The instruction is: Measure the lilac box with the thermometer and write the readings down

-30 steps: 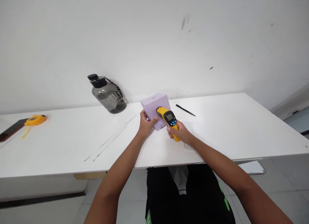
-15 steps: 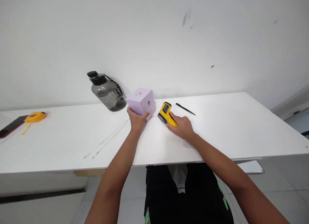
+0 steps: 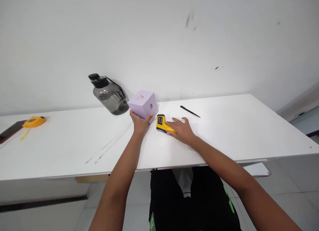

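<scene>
My left hand is closed round the lower front of a lilac cube-shaped box, thumb on its right face. A dark logo shows on that face and a small gold mark on the top. Beside the box lies a yellow and black infrared thermometer, its display showing and its handle pointing right. My right hand has its fingers spread, with the index finger and thumb still touching the handle. A black pen lies behind that hand. Left of the box stands a grey see-through water bottle with a black lid.
The white table runs along a marked white wall. At the far left are a yellow tape measure and a dark flat object. A faint paper-like patch lies by my right wrist.
My right hand has loosened its grip on the thermometer, and its fingers have spread. The thermometer has turned and shifted left, closer to the box. My left hand keeps hold of the box.
</scene>
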`<state>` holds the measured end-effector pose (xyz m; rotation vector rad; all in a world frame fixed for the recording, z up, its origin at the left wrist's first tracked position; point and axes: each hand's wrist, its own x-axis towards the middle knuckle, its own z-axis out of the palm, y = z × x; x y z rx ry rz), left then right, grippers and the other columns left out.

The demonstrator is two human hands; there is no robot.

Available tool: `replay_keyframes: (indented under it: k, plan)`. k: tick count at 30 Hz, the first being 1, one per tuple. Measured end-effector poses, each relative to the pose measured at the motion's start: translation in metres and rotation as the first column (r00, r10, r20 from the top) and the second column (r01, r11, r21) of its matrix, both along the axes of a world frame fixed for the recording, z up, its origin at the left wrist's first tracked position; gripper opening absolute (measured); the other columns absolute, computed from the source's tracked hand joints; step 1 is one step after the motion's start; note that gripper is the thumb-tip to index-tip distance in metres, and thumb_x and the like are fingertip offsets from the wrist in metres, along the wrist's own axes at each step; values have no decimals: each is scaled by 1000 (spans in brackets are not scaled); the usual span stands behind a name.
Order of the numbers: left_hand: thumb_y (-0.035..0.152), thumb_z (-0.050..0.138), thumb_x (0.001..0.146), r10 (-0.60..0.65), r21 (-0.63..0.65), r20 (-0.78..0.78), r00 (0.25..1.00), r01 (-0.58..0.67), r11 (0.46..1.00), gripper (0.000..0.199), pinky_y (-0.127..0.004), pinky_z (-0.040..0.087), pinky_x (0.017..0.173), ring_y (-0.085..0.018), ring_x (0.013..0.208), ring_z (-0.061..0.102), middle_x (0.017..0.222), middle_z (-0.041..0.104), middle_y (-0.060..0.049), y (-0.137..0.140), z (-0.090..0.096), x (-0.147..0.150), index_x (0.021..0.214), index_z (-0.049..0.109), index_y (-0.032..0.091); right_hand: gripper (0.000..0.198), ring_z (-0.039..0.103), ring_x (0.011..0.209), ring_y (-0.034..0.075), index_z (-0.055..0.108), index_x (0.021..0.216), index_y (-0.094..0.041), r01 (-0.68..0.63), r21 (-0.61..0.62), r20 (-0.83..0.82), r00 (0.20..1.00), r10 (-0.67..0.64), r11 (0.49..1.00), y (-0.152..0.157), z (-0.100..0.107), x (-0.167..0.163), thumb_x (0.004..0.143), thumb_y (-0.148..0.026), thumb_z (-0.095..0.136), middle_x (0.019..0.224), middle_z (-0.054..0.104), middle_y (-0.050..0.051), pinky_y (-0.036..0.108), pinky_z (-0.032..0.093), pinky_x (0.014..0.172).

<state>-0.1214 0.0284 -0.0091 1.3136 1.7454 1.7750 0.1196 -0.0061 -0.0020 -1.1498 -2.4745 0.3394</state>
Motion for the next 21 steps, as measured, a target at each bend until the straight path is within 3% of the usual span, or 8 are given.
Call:
replay_keyframes:
  k: [3, 7, 9, 11, 14, 17, 19, 21]
  plan:
    - [40, 91, 51, 15, -8, -23, 1000, -15, 1000, 118, -51, 19, 121, -36, 144, 25, 149, 25, -22, 0, -1, 0, 142, 19, 20, 49, 43, 138, 29, 49, 143, -26, 5, 5, 48, 999, -5, 1000, 0, -1, -3, 97, -45, 47, 134, 64, 10, 54, 15, 113]
    - [44, 92, 46, 90, -10, -124, 988, -92, 996, 135, -54, 6, 122, -40, 150, 3, 157, 6, -24, -7, 3, -1, 150, 9, 18, 50, 44, 135, 28, 54, 138, -28, 23, -2, 52, 998, -23, 1000, 0, 4, -2, 96, -53, 46, 145, 54, 10, 52, 19, 114]
    - [46, 91, 50, 109, 85, -227, 968, -92, 992, 135, -53, 5, 123, -38, 151, -2, 159, 1, -22, -17, 10, 2, 151, 6, 21, 53, 41, 138, 28, 55, 137, -28, 69, -11, 3, 998, -68, 998, 3, 9, 3, 95, -57, 43, 151, 46, 10, 50, 22, 113]
    - [46, 87, 58, 122, 229, -345, 931, -43, 973, 122, -51, 10, 123, -35, 151, 6, 159, 10, -20, -29, 18, 11, 151, 12, 21, 52, 39, 139, 28, 55, 138, -25, 181, 15, -71, 981, -179, 983, 10, 15, 11, 98, -54, 38, 152, 44, 11, 48, 24, 113]
    - [44, 80, 69, -9, 283, -438, 899, 148, 948, 81, -51, 24, 119, -34, 139, 38, 140, 46, -17, -45, 31, 40, 137, 43, 21, 47, 40, 137, 28, 54, 137, -18, 457, 81, -170, 882, -440, 886, 23, 17, 25, 101, -39, 31, 148, 48, 15, 48, 26, 111]
    - [45, 77, 73, -395, 14, -557, 730, 484, 875, 46, -52, 36, 111, -32, 114, 59, 114, 66, -11, -43, 39, 72, 113, 64, 26, 46, 39, 136, 32, 52, 137, -13, 640, 57, -122, 766, -631, 766, 36, 7, 37, 99, -25, 31, 148, 47, 19, 52, 29, 108]
    - [45, 74, 75, -431, -43, -620, 656, 521, 853, 35, -53, 37, 109, -32, 113, 60, 114, 67, -10, -32, 41, 83, 105, 68, 27, 48, 32, 141, 34, 49, 139, -11, 694, 26, -55, 720, -692, 720, 44, -2, 42, 95, -19, 33, 151, 42, 20, 59, 24, 110]
    - [44, 70, 79, -340, 11, -650, 679, 456, 890, 30, -54, 35, 110, -32, 117, 58, 117, 66, -11, -20, 42, 80, 104, 68, 27, 50, 24, 146, 37, 46, 142, -10, 741, 0, -23, 672, -740, 672, 50, -10, 46, 95, -19, 33, 155, 37, 20, 66, 15, 112]
